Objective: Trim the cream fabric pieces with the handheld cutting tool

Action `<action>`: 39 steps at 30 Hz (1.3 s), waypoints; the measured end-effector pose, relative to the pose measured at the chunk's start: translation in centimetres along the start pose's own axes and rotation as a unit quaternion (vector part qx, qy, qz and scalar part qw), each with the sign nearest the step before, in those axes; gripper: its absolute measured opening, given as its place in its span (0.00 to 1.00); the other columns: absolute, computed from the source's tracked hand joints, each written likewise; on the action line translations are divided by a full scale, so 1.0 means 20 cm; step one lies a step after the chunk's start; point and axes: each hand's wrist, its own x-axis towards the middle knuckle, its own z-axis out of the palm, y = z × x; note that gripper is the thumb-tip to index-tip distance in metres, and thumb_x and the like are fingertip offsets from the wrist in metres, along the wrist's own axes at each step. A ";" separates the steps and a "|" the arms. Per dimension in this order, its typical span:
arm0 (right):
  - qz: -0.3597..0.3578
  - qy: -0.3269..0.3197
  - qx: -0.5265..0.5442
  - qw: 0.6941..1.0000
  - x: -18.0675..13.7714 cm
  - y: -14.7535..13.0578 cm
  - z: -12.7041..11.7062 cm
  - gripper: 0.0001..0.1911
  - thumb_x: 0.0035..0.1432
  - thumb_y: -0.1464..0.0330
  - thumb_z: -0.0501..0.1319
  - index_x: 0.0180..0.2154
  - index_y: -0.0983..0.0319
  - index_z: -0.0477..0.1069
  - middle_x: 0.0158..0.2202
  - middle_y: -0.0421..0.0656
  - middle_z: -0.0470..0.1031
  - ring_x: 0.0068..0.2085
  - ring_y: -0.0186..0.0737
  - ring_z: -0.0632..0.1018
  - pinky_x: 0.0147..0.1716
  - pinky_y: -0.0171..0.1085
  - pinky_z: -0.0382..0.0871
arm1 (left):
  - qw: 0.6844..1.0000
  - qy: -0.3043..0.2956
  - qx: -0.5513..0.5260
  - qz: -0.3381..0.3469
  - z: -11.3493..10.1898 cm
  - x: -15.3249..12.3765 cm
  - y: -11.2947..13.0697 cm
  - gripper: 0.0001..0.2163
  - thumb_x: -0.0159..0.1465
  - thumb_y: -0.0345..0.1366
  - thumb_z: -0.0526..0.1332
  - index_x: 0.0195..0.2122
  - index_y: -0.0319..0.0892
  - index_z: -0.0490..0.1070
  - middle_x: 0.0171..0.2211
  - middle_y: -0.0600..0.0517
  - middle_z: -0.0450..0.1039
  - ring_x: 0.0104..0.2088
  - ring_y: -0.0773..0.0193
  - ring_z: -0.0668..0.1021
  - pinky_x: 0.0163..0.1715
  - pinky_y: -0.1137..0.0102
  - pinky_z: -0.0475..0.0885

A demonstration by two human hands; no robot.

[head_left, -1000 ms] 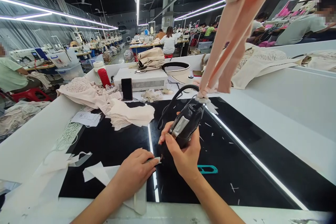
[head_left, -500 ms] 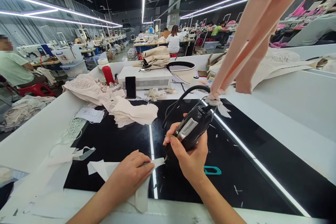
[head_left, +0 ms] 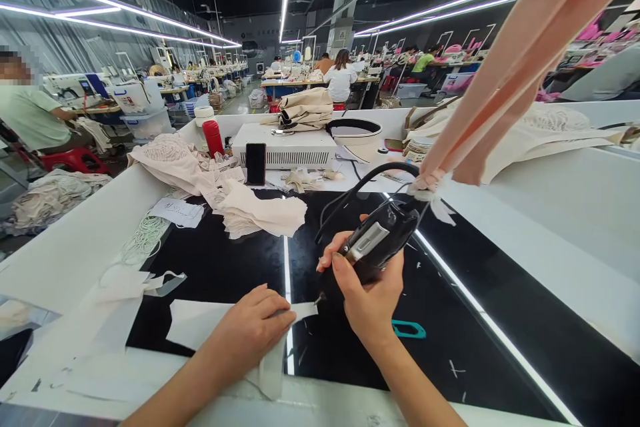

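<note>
My right hand [head_left: 363, 293] is wrapped round a black corded hand tool [head_left: 377, 243], its tip down at the edge of a white fabric piece [head_left: 200, 323]. Peach fabric strips [head_left: 500, 80] tied to the tool's rear hang from above. My left hand [head_left: 253, 330] lies on the white fabric piece, fingers curled, pressing it against the black table top [head_left: 240, 267] near a lit seam.
A stack of cream fabric pieces [head_left: 260, 213] and lace garments [head_left: 170, 160] lie at the back left. A white box unit [head_left: 285, 147], a phone [head_left: 255, 163], a red bottle [head_left: 213, 137] stand behind. A teal object [head_left: 410, 329] lies right of my hand. Other workers sit at distant tables.
The tool and my right hand have risen slightly and shifted right. More of the white fabric shows under my left hand. The camera has tilted a little.
</note>
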 end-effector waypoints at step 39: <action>0.002 0.003 0.012 1.000 -0.02 0.02 0.03 0.15 0.59 0.70 0.68 0.42 0.54 0.64 0.33 0.33 0.75 0.25 0.33 0.77 0.24 0.36 0.77 | 1.000 0.012 -0.009 0.012 0.02 -0.02 -0.01 0.07 0.74 0.26 0.59 0.47 0.40 0.75 0.41 0.50 0.78 0.42 0.62 0.80 0.59 0.57 0.75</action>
